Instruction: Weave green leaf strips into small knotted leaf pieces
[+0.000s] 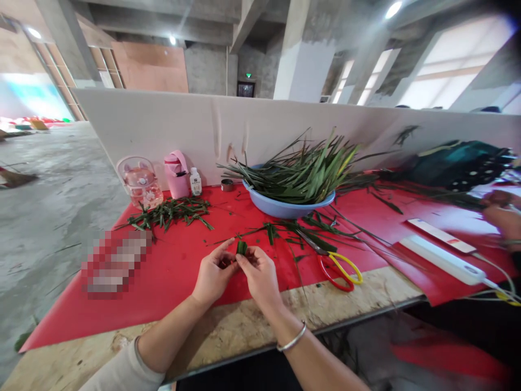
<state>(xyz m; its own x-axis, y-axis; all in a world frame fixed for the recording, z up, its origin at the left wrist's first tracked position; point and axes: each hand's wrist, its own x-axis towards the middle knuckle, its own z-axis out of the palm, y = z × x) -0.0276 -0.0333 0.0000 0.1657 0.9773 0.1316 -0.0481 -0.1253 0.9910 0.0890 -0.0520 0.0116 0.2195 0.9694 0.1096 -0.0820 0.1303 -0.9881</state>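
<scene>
A small folded piece of green leaf [241, 248] is pinched between my two hands over the red table cover [175, 271]. My left hand [215, 274] grips its lower left side with the thumb and bent fingers, the index finger stretched out. On the other side, my right hand [259, 271] holds the leaf between thumb and fingertips. Scissors [337, 267] with one red and one yellow handle lie to the right of my hands. Behind them, long green leaves [313, 171] fill a blue basin [285, 207]. A pile of short leaf pieces [173, 213] lies at the left.
Behind the pile stand a clear pink jug [142, 184], a pink bottle [177, 176] and a small white bottle [196, 182]. A round tin [227, 185] is nearby. At right are a phone [442, 235], a white power strip [442, 260] and another person's hand [502, 214].
</scene>
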